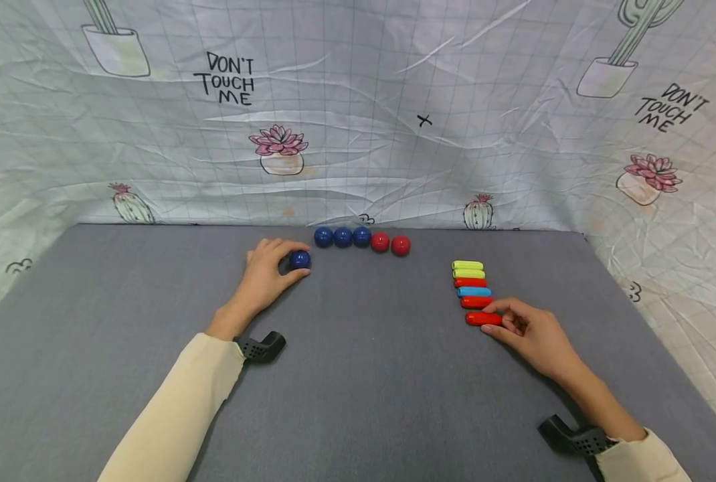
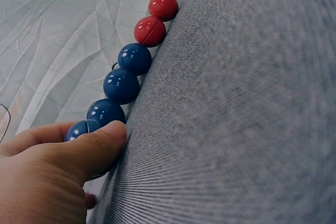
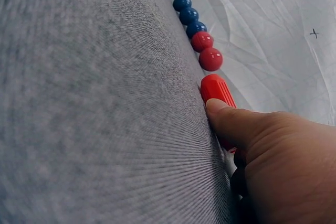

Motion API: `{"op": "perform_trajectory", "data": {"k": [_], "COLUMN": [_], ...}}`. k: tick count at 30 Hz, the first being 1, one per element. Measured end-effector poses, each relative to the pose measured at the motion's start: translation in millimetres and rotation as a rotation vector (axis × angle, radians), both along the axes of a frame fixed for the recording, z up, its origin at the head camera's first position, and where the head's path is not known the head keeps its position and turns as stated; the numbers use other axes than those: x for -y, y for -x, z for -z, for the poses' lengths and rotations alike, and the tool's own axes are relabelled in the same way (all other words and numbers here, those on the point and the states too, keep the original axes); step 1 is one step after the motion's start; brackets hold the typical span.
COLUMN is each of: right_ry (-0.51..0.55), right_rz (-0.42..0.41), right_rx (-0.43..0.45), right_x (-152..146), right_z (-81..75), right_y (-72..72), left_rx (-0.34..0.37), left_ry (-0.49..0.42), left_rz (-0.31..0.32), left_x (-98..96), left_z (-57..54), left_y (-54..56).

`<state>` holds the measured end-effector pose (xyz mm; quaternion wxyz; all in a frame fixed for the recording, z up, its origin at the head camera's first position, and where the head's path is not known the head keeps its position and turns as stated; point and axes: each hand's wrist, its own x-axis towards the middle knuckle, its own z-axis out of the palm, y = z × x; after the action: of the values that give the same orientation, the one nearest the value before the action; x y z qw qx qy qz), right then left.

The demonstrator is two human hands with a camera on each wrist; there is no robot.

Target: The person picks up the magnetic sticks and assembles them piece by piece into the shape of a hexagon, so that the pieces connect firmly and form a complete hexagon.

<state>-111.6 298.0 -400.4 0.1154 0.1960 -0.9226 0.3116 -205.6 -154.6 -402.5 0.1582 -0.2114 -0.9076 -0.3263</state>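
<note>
1. Our left hand (image 1: 264, 271) pinches a blue ball (image 1: 300, 260) just left of a row of five balls (image 1: 362, 236).
2. Our right hand (image 1: 534, 336) pinches a red cylinder (image 1: 482, 318) nearest us in a column of cylinders (image 1: 474, 292).

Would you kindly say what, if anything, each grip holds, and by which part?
The left grip holds a blue ball by its near and far sides; the right grip holds a red stick by its long sides, toward its right end.
</note>
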Motion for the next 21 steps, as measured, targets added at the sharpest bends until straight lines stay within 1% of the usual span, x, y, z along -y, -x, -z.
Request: {"op": "perform_trajectory", "data": {"k": [5,8,12,14,18,20,21], "right_ry": [-0.011,-0.02,-0.035,-0.036,-0.029,-0.031,-0.034], "right_rz": [-0.003,-0.018,-0.039,-0.044,-0.043,-0.041,-0.041], "right_rx": [-0.02,-0.053,-0.096,-0.102,-0.101,-0.103,-0.102], "right_x": [0.3,1.5,3.5,5.1,11.9,17.6,20.9], "right_z": [-0.1,0.1,0.0,-1.4,-8.9,-13.8,-16.0], "right_y": [-0.7,-0.2,0.5,0.7,-1.0,-3.4,-4.6], "left_rx": [0.018,0.027,0.038,0.04,0.04,0.066,0.092], "left_ry": [-0.061,-0.087,-0.097,-0.096,-0.11,-0.146,-0.176], "left_rz": [0.013,0.004,-0.011,-0.012,-0.012,-0.017,-0.02], "left_x": [0.2,1.2,2.9,3.6,2.3,-0.4,-2.0], "left_z": [1.9,1.9,1.1,0.3,-2.8,-5.9,-7.8], "left_y": [0.3,-1.7,-6.1,-8.4,-15.8,-22.1,-25.7]}}
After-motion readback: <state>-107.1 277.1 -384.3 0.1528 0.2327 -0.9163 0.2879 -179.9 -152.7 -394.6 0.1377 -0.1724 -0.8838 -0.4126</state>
